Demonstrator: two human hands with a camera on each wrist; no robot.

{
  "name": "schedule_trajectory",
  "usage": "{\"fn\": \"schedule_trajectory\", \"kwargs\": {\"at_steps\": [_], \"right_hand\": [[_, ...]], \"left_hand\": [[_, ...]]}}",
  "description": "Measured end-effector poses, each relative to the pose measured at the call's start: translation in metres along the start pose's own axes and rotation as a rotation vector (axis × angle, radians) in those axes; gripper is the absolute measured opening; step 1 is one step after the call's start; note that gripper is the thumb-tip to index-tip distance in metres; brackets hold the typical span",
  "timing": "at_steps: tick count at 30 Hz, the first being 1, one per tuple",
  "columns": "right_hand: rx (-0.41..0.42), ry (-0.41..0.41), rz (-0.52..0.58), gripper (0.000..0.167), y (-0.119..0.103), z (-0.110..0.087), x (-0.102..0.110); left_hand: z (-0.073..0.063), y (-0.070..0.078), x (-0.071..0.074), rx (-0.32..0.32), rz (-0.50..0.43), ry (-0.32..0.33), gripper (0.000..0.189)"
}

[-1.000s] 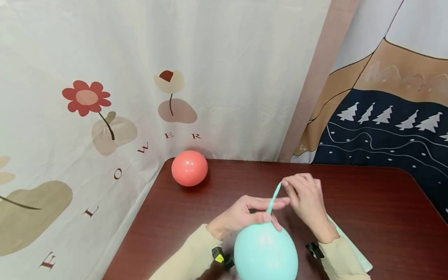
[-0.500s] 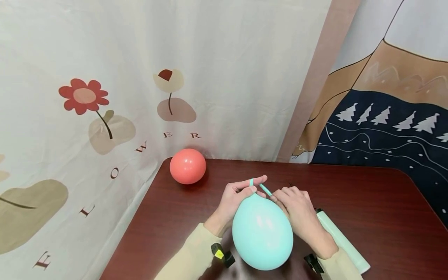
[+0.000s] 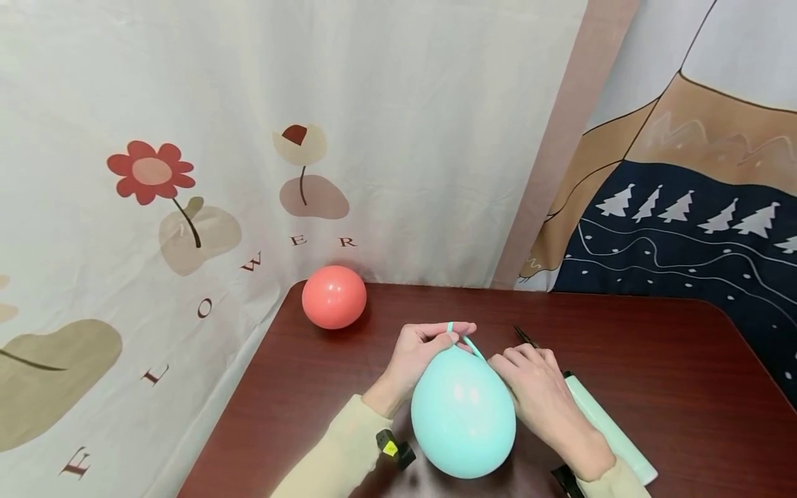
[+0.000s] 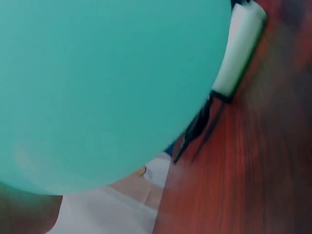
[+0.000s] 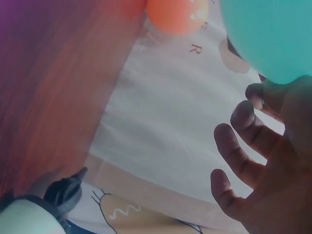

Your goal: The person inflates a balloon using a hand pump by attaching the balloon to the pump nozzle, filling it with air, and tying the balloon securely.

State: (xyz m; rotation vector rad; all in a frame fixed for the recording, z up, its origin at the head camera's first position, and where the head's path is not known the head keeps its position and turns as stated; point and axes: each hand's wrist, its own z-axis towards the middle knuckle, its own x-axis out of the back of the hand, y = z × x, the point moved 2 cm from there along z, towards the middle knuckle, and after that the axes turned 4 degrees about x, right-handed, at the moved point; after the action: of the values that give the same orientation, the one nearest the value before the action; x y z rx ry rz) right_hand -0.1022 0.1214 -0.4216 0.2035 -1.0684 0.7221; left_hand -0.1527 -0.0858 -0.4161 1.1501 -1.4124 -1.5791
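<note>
A blown-up turquoise balloon (image 3: 463, 415) hangs below my left hand (image 3: 417, 356) in the head view, its knotless-looking neck (image 3: 474, 348) stretched thin. My left thumb and fingers pinch the base of that neck, and a band of it loops over the extended index finger. The right hand (image 3: 538, 387), at the balloon's upper right side, pinches the neck's free end between thumb and index finger. Its other fingers stand loosely bent in the right wrist view. The balloon (image 4: 107, 87) fills much of the left wrist view and hides the left fingers there.
A coral red balloon (image 3: 334, 297) rests at the table's back left corner. The mint balloon pump (image 3: 613, 429) lies beside my right forearm, its black nozzle (image 3: 523, 337) pointing away. Printed curtains hang behind and left of the brown table (image 3: 697, 387).
My right hand has drawn the neck down from an upright stretch to the lower right, bending it over the left index finger. The turquoise balloon and left hand have shifted up and slightly left.
</note>
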Motion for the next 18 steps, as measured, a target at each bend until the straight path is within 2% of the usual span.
{"fn": "schedule_trajectory", "kwargs": {"at_steps": [3,4,5,6,8,10,13,15,18], "right_hand": [[0.049,0.029,-0.024,0.017,0.0,0.002,0.002],[0.071,0.043,-0.029,0.011,-0.001,0.003,0.003],[0.093,0.065,-0.029,0.011,-0.002,0.005,0.003],[0.114,0.087,-0.031,0.018,-0.003,0.006,0.003],[0.135,0.133,-0.024,0.036,-0.006,0.008,0.003],[0.14,0.181,-0.008,0.048,-0.009,0.008,0.003],[0.114,0.223,0.02,0.037,-0.011,0.007,0.001],[0.099,0.229,0.037,0.029,-0.012,0.006,-0.001],[0.082,0.218,0.054,0.027,-0.014,0.005,-0.003]], "left_hand": [[0.001,-0.001,0.0,-0.017,0.147,-0.037,0.022],[0.001,-0.001,-0.001,-0.031,0.209,-0.048,0.022],[0.001,-0.001,-0.001,-0.058,0.286,-0.063,0.022],[0.001,-0.001,-0.003,-0.109,0.375,-0.082,0.023],[0.001,0.0,-0.006,-0.236,0.592,-0.112,0.024],[0.0,0.001,-0.009,-0.413,0.839,-0.118,0.027],[-0.004,0.001,-0.015,-0.696,1.187,-0.077,0.024],[-0.007,0.001,-0.018,-0.837,1.334,-0.025,0.02],[-0.009,-0.002,-0.019,-0.979,1.451,0.022,0.018]]}}
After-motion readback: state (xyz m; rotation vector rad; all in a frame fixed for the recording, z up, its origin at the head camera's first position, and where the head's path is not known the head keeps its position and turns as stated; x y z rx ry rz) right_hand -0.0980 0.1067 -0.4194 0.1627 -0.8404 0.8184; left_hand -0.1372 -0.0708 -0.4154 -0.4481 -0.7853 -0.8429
